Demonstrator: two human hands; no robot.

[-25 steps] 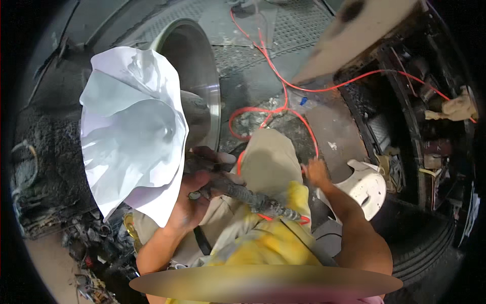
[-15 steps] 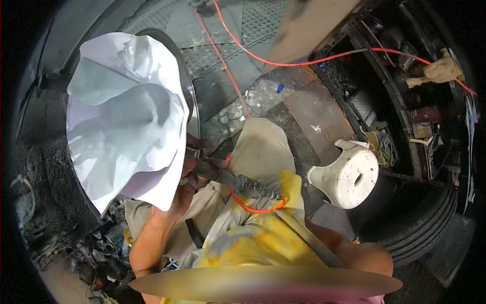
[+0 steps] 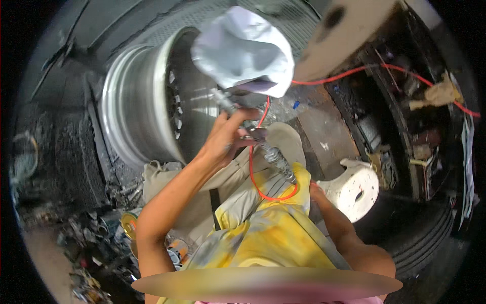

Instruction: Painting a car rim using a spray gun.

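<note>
My left hand (image 3: 228, 134) is closed round a grimy air tool (image 3: 276, 157), a long slim body with a red hose (image 3: 273, 198) looping from its rear end over my lap. At the tool's far end is a wavy white sheet (image 3: 243, 50), smeared by motion; how it is fixed there I cannot tell. To the left of it stands a silver wheel rim (image 3: 136, 101) on its edge, its dark open side facing right. My right hand (image 3: 315, 190) is low beside a white plastic stool (image 3: 357, 192); its fingers are mostly hidden.
A black tyre (image 3: 420, 228) lies at the lower right, below a cluttered dark shelf (image 3: 405, 121). The red hose crosses the far right side. Cans (image 3: 129, 225) and blackened scrap crowd the lower left. A tan board (image 3: 344, 30) leans at the back.
My left hand has swung the air tool and white sheet up and right, away from the wheel rim, uncovering it. My right forearm has come into view near the stool.
</note>
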